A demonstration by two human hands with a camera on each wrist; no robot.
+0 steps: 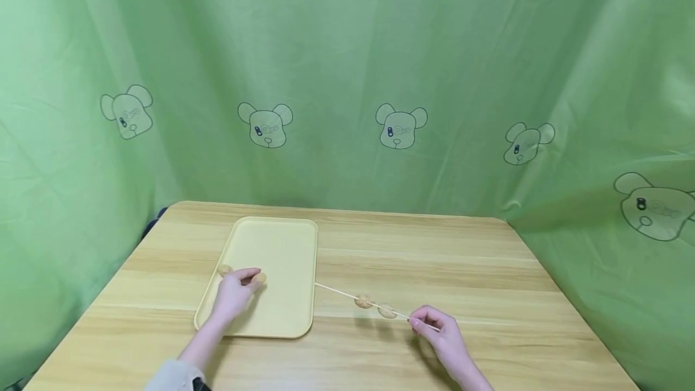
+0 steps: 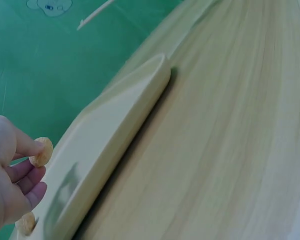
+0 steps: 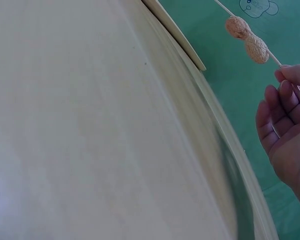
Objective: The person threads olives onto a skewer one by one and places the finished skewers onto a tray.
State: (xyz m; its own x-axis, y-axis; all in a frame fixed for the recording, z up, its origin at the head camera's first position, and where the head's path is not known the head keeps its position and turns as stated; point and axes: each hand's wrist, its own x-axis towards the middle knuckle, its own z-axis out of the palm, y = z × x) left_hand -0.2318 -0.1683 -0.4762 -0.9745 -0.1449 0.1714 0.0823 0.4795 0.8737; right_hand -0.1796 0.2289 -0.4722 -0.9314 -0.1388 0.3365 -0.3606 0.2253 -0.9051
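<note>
Pinched in left hand (image 1: 233, 297): tan rounded lump (image 2: 41, 152), above pale-yellow rectangular tray (image 1: 285, 252). Right hand (image 1: 444, 335) pinches thin pale stick (image 1: 336, 290) bearing two brownish rounded lumps (image 3: 256, 49).

"What is supported by the wood-grained table (image 1: 488, 270)?"
"A pale yellow tray (image 1: 282, 252), laid flat; more of the table is seen right of the tray than left."
</note>
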